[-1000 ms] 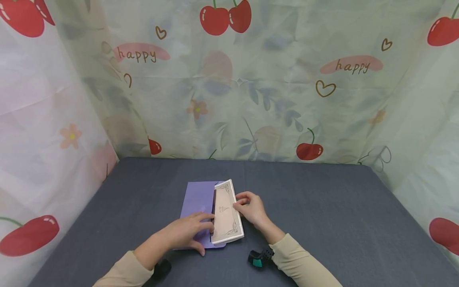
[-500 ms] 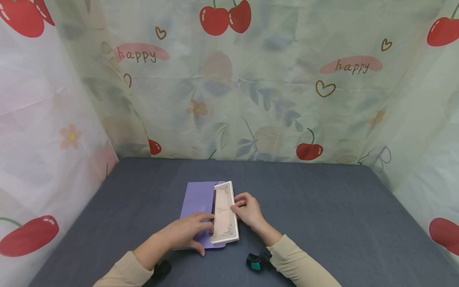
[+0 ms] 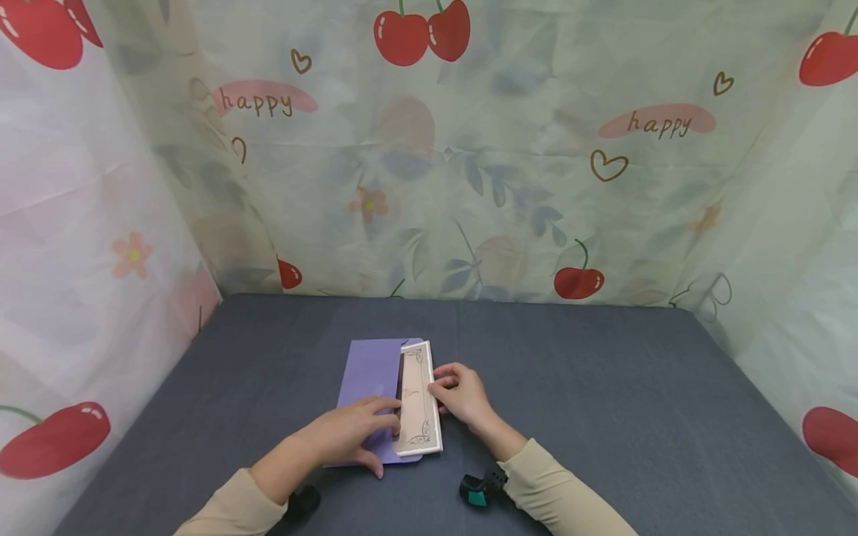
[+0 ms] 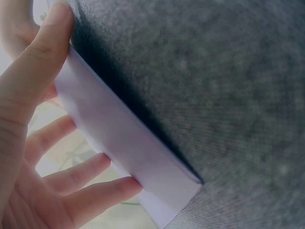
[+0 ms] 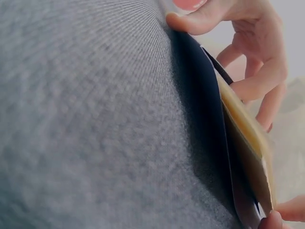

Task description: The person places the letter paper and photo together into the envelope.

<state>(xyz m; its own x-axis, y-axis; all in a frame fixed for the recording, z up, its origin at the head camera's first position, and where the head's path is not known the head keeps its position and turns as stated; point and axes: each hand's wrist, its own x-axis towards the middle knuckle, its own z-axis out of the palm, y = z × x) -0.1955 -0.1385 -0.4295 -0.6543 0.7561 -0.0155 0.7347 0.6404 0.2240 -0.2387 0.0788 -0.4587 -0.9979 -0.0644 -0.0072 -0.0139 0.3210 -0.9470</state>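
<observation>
A purple envelope (image 3: 371, 368) lies on the dark table. From its right side sticks out a cream card (image 3: 417, 402) with a white edge and ornate corner scrolls; the rest is hidden inside. My left hand (image 3: 351, 430) rests on the envelope, fingers spread and touching near its opening, thumb at the near edge. In the left wrist view those fingertips press the envelope's face (image 4: 119, 138). My right hand (image 3: 465, 396) pinches the card's outer edge between thumb and fingers. Seen from the right wrist, the card (image 5: 248, 138) looks thick and layered, slightly raised.
A dark grey cloth covers the table (image 3: 570, 387). Printed curtains (image 3: 496, 149) with cherries stand at the back and both sides. A black strap with a green part (image 3: 477, 495) is by the right wrist, and a black object (image 3: 304, 502) lies under the left.
My right hand has moved left, sliding the card further into the envelope. The card now lies straighter and flatter than before. My left hand has stayed in place.
</observation>
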